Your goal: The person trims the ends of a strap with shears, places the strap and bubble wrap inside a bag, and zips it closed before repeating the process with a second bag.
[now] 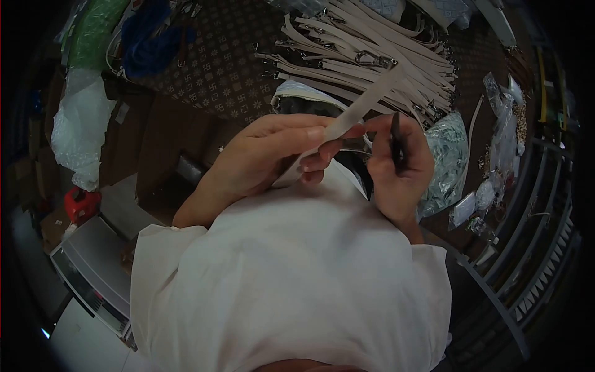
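Note:
A beige strap (364, 106) runs slantwise between the thumb and fingers of my left hand (263, 146), which is closed on it. Metal hardware (375, 60) shows at the strap's upper end, overlapping the pile behind. My right hand (401, 180) is curled around a dark, slender tool (396, 133) whose narrow end points up; its kind I cannot tell. The right fingertips are close beside the strap, near the left fingers. Just behind the hands lies a pouch with a pale zipped edge (310, 88), partly hidden by them.
Many similar beige straps with metal clasps (409, 68) are heaped on the brown patterned cloth (217, 74). A clear bag of pale green pieces (445, 158) lies right of my hands. Bubble wrap (80, 130), a blue bundle (145, 40) and a red container (81, 204) are at left.

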`<action>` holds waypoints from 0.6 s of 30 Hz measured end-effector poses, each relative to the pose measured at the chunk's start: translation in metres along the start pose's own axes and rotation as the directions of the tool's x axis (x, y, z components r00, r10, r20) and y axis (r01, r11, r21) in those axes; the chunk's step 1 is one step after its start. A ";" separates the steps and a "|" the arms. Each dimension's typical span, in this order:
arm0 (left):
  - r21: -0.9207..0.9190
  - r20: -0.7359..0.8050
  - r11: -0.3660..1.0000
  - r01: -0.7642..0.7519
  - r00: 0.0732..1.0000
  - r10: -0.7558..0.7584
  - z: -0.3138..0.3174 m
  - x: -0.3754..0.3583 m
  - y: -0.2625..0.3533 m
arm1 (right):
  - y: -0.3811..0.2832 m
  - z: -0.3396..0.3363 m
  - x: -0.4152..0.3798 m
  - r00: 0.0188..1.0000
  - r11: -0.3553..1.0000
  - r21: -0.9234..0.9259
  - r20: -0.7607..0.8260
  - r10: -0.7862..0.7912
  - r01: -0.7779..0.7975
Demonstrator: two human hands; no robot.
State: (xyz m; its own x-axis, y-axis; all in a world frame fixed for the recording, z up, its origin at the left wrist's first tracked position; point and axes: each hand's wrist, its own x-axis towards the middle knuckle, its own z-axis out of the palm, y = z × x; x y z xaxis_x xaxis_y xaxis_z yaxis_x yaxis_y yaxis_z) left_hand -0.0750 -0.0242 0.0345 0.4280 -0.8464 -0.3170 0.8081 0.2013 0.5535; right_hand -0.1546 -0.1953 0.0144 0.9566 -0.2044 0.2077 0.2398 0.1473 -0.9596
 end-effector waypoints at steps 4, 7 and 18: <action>0.286 -0.104 0.956 -0.068 0.989 0.101 0.002 0.002 -0.002 | -0.003 0.015 0.010 0.998 0.975 -0.219 -0.038 -0.047 0.038; 0.406 -0.019 0.889 -0.210 0.971 0.238 -0.002 0.002 -0.002 | 0.003 0.013 0.012 0.995 0.947 -0.321 -0.091 -0.041 0.009; 0.351 -0.066 0.926 -0.137 0.983 0.170 -0.001 0.000 0.001 | -0.005 0.014 0.020 0.926 0.869 0.359 -0.034 0.377 -0.341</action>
State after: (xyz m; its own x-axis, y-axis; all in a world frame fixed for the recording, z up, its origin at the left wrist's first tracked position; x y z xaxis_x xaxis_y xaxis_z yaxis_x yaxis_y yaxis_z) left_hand -0.0733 -0.0239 0.0346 0.5849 -0.7654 -0.2683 0.5480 0.1291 0.8264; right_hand -0.1340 -0.1864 0.0262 0.9701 -0.1670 -0.1762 -0.0580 0.5454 -0.8362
